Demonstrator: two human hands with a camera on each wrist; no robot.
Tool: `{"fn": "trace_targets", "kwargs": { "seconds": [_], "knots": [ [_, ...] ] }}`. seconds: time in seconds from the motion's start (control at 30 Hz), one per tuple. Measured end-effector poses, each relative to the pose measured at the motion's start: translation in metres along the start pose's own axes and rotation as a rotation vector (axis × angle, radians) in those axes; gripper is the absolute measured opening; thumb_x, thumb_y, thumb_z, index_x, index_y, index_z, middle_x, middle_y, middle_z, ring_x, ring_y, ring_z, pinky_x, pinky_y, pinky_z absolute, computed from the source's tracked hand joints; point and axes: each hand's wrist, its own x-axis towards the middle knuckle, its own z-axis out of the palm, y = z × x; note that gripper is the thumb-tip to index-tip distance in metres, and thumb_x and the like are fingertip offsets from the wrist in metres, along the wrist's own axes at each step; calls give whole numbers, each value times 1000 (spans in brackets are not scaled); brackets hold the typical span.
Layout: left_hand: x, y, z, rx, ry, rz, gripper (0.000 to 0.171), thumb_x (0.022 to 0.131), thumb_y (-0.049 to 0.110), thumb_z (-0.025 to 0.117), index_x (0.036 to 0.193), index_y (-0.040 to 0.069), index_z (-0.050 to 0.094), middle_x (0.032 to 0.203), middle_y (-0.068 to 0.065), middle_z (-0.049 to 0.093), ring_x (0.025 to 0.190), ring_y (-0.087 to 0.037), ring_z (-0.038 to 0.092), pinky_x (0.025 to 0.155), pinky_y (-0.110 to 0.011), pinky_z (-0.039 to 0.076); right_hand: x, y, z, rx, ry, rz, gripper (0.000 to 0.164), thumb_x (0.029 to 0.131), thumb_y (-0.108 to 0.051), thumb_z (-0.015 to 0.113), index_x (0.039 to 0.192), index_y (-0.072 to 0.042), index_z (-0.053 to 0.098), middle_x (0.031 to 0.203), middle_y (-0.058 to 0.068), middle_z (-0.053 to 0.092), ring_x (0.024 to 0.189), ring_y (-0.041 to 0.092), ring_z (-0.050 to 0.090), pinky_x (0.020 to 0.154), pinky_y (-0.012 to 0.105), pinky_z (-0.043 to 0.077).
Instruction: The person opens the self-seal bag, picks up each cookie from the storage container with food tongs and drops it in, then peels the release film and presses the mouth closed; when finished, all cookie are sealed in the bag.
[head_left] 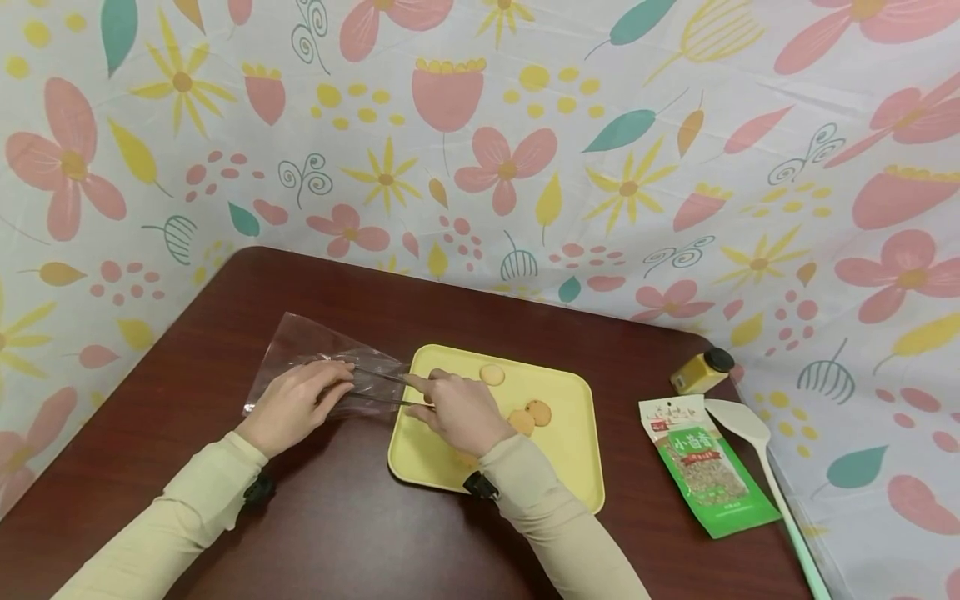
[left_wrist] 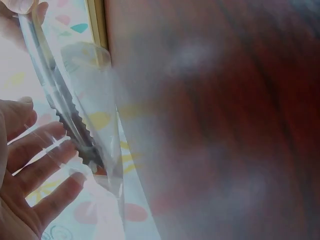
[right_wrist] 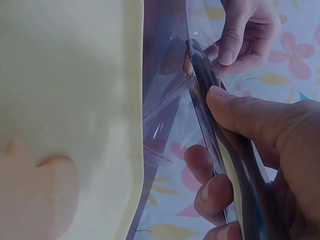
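Note:
My right hand [head_left: 461,408] grips metal tongs [right_wrist: 245,165] over the left side of the yellow tray [head_left: 573,450]. The tongs point left into a clear plastic bag [head_left: 300,337]; their serrated ends show through the film in the left wrist view. A small orange-brown piece, like a cookie [right_wrist: 187,65], shows between the tong tips. My left hand [head_left: 296,404] holds the bag near its mouth, fingers against the thin film. Round cookies lie on the tray: a pale one [head_left: 492,374] near the far edge and a browner one [head_left: 538,412] overlapping another; my right arm hides part of the tray.
Right of the tray lies a green and white seasoning packet [head_left: 705,467]. Beside it is a white spatula [head_left: 750,429] with a pale green handle. A yellow jar with a black lid [head_left: 701,372] stands behind them. Patterned cloth [head_left: 480,167] hangs along the table's [head_left: 337,533] far edge.

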Motion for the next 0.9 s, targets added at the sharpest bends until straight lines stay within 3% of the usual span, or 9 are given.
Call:
{"fn": "trace_targets", "kwargs": {
  "seconds": [0.37, 0.47, 0.6, 0.9],
  "knots": [
    [1, 1, 0, -23, 16, 38, 26, 77, 9, 79, 102, 5, 70, 106, -11, 71, 96, -27, 68, 82, -47, 55, 8, -3, 3, -45, -35, 6, 47, 91, -43, 67, 133, -26, 62, 84, -6, 59, 67, 6, 59, 47, 25, 45],
    [1, 2, 0, -24, 19, 49, 24, 92, 29, 68, 99, 6, 71, 105, -10, 71, 96, -26, 68, 83, -47, 55, 9, -4, 4, -55, -55, 10, 47, 90, -43, 67, 133, -25, 62, 83, -7, 59, 66, 6, 59, 45, 24, 43],
    [1, 1, 0, -21, 30, 60, 53, 102, 49, 38, 97, 7, 71, 104, -8, 71, 95, -24, 68, 81, -46, 55, 10, -4, 5, -63, -74, 16, 47, 90, -44, 67, 134, -26, 61, 81, -7, 57, 65, 6, 58, 44, 25, 42],
    [1, 1, 1, -24, 22, 69, 51, 102, 48, 40, 98, 7, 70, 101, -7, 71, 93, -24, 68, 77, -44, 56, 13, -3, 9, -75, -74, 17, 48, 90, -45, 67, 134, -27, 61, 79, -7, 56, 64, 6, 57, 46, 26, 44]
  ]
}}
